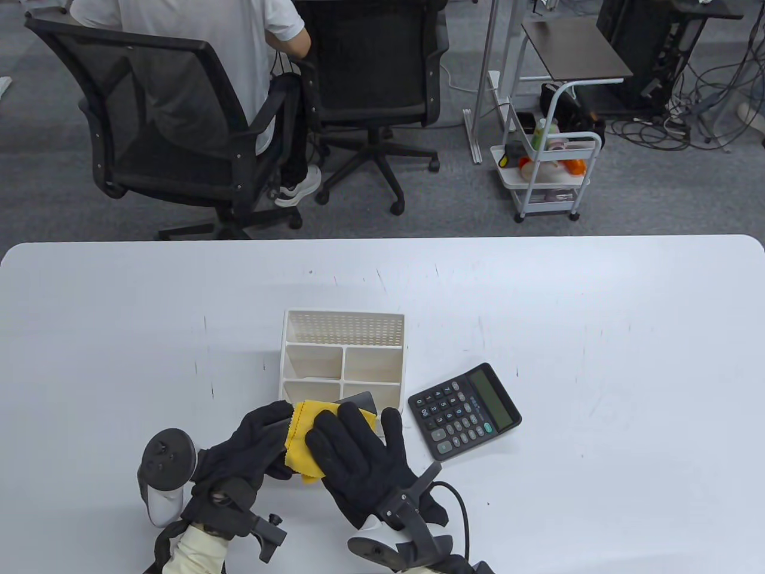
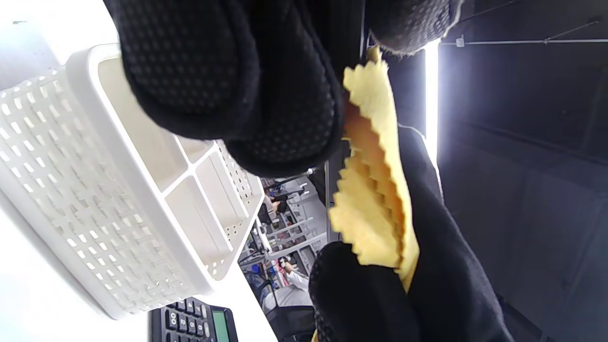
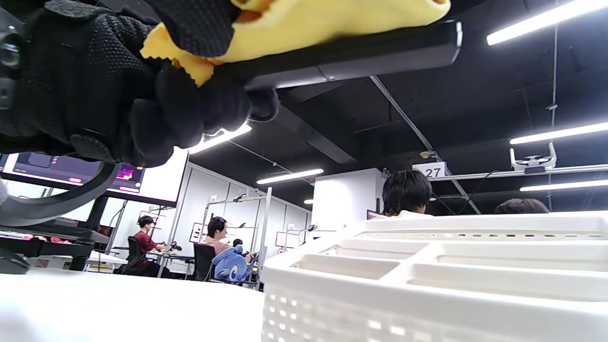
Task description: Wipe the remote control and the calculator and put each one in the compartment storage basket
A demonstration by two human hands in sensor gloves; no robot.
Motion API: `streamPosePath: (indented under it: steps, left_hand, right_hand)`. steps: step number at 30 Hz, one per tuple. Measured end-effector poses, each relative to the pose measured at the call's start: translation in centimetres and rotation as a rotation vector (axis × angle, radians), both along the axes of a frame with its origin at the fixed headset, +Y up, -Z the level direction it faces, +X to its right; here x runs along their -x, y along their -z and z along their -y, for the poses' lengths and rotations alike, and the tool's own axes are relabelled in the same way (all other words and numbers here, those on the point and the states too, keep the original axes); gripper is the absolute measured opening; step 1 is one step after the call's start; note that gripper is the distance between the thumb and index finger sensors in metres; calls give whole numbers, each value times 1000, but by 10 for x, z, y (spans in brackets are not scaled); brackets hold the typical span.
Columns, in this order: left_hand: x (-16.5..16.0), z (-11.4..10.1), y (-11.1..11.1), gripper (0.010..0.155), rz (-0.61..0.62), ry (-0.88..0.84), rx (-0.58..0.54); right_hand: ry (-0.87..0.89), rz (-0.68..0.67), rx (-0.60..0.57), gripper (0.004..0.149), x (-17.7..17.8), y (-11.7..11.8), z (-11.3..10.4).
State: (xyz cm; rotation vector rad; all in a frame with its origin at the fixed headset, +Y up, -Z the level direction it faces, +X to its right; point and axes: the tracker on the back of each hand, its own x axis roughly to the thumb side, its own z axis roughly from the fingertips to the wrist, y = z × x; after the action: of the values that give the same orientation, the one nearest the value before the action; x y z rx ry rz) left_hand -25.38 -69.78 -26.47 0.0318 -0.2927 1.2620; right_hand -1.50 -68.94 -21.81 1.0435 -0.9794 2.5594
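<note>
My left hand (image 1: 269, 427) grips a dark remote control (image 1: 360, 399) from below and holds it in the air over the near edge of the white compartment basket (image 1: 343, 317). My right hand (image 1: 352, 427) lies on top of it and holds a yellow cloth (image 1: 302, 433) against its upper face. In the right wrist view the remote (image 3: 361, 54) is a dark bar under the cloth (image 3: 308, 21), above the basket (image 3: 427, 275). The black calculator (image 1: 463, 411) lies flat on the table just right of the basket. All basket compartments that show hold nothing.
The white table (image 1: 597, 329) stretches wide to both sides. Beyond its far edge stand two office chairs (image 1: 179, 119) with a seated person, and a small white trolley (image 1: 550, 167).
</note>
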Motion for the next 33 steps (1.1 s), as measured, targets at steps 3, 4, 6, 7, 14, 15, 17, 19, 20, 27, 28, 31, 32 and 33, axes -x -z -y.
streamPosePath:
  steps: [3, 4, 6, 7, 14, 15, 17, 19, 20, 27, 28, 31, 32, 33]
  left_hand:
    - [1, -1, 0, 50, 6, 18, -10]
    - [0, -1, -1, 50, 7, 37, -17]
    - [-2, -3, -1, 50, 18, 81, -32]
    - [-3, -3, -1, 50, 26, 97, -38]
    - [-18, -1, -3, 51, 76, 160, -38]
    - [-19, -1, -3, 51, 78, 164, -39]
    - [-20, 0, -3, 51, 82, 146, -25]
    - [-19, 0, -3, 52, 85, 114, -13]
    - [-18, 0, -3, 51, 86, 95, -7]
    - [-10, -2, -2, 51, 32, -5, -5]
    - [-7, -2, -3, 51, 11, -26, -7]
    - [-1, -4, -2, 50, 5, -34, -4]
    - [-1, -4, -3, 50, 12, -29, -5]
    - [-1, -4, -3, 50, 10, -31, -6]
  right_hand:
    - [39, 52, 14, 55, -6, 3, -3]
    - [57, 58, 34, 54, -8, 5, -2]
    - [104, 83, 74, 54, -12, 7, -2]
    - [120, 98, 92, 54, -13, 8, -2]
    - [149, 33, 110, 54, 0, 1, -3]
    - [136, 27, 98, 54, 3, -1, -3]
    - [107, 28, 66, 54, 9, -4, -3]
    - [84, 26, 34, 54, 10, -6, -4]
    - [68, 19, 17, 54, 10, -6, -4]
    - [-18, -33, -61, 53, 8, -8, -6]
    - [-29, -40, -70, 52, 8, -9, -7]
    - [-41, -33, -64, 52, 7, -9, -7]
    - [-38, -31, -62, 52, 8, -9, -6]
    - [-36, -16, -63, 52, 8, -8, -7]
